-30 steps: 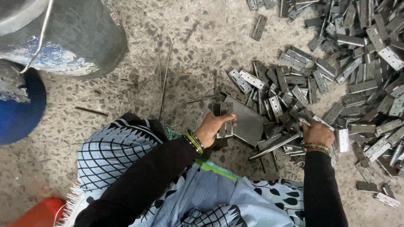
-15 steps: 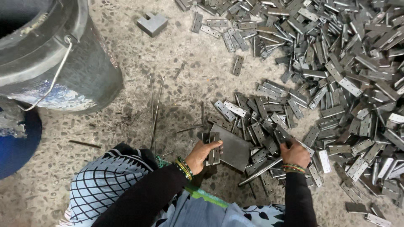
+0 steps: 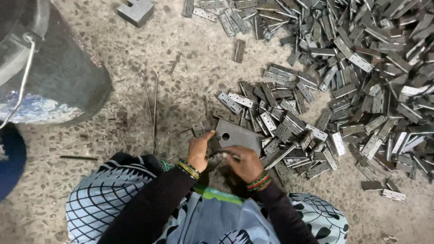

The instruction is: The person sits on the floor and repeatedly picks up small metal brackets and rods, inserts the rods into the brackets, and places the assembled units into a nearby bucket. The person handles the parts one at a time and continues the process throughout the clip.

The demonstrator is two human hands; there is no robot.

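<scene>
The left hand and the right hand are close together, low in the middle of the view, just in front of the person's knees. They pinch a small grey metal hinge piece between them, and the right hand seems to push a thin metal pin into it (the fingers hide most of it, so I cannot be sure). Both hands are closed on these small parts.

Just beyond the hands lies a flat grey metal plate with a round hole, resting on the speckled stone floor. To the right spreads a big pile of grey metal hinges. A few thin metal rods lie to the left, near a dark round bucket with a wire handle.

The hinge piece looks hard, stiff and light, maybe a bit slippery and sharp at the edges. It is best held by its flat sides, away from the knuckle.
</scene>
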